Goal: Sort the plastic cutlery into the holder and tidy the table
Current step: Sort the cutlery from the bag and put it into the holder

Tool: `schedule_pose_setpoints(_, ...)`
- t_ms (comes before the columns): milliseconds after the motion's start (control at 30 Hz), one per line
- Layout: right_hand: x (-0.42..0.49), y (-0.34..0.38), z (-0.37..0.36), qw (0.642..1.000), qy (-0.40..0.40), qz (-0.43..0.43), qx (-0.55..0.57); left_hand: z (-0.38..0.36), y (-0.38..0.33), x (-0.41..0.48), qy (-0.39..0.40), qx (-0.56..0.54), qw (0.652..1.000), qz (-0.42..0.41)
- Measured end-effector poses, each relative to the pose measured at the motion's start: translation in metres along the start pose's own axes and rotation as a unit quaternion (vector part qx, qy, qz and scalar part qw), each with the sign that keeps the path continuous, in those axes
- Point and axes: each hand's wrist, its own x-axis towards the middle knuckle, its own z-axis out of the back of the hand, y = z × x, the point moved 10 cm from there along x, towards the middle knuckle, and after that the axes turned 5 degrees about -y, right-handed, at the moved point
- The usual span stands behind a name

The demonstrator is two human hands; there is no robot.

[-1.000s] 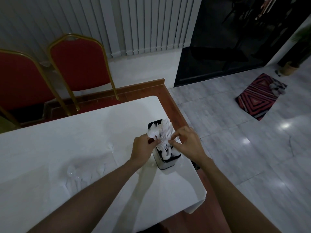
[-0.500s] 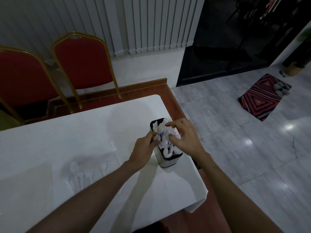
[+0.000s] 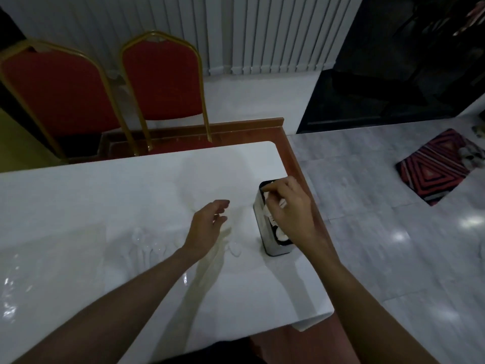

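Observation:
A tall silvery cutlery holder point(image 3: 262, 232) with a dark rim stands near the right edge of the white table point(image 3: 118, 195). White plastic cutlery fills it, mostly hidden by my right hand point(image 3: 290, 208), which lies over its top with fingers pinched on the pieces. My left hand point(image 3: 207, 223) hovers over the table left of the holder, fingers loosely apart and empty. A loose group of several clear plastic spoons point(image 3: 147, 248) lies on the table further left, and one more spoon point(image 3: 235, 249) lies between my left wrist and the holder.
Two red chairs with gold frames point(image 3: 162, 82) stand behind the table's far edge. A wooden platform border point(image 3: 291, 153) runs beside the table on the right, with tiled floor and a striped mat point(image 3: 433, 166) beyond. Crumpled clear plastic point(image 3: 10, 298) lies at far left.
My left hand has let go of the cutlery in the holder and moved left over the table. My right hand has pressed the white pieces down into the holder.

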Motion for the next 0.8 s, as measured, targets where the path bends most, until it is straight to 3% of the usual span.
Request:
schedule_pose_setpoints(133, -0.011, 0.011, -0.072, 0.993, 0.107, -0.037, 0.011, 0.049, 0.050, -0.010, -0.059, 0.010, 0.996, 0.073)
schedule_pose_setpoints(267, -0.040, 0.012, -0.128, 0.976, 0.208, -0.053, -0.049, 0.085, 0.098, -0.035, -0.097, 0.020, 0.986, 0.133)
schedule_pose_setpoints(433, -0.065, -0.002, -0.151, 0.965, 0.218, -0.127, -0.067, 0.112, 0.138, -0.077, -0.131, 0.062, 0.973, 0.181)
schedule_pose_setpoints(533, -0.090, -0.010, -0.181, 0.935, 0.300, -0.161, -0.103, 0.130, 0.173, -0.104, -0.158, 0.117, 0.948, 0.252)
schedule_pose_setpoints(667, -0.137, -0.033, -0.212, 0.861, 0.396, -0.262, -0.181, 0.150, 0.214, -0.131, -0.168, 0.135, 0.896, 0.388)
schedule_pose_setpoints(800, -0.166, -0.041, -0.211, 0.831, 0.390, -0.324, -0.227, 0.148, 0.227, -0.132, -0.140, 0.127, 0.880, 0.435)
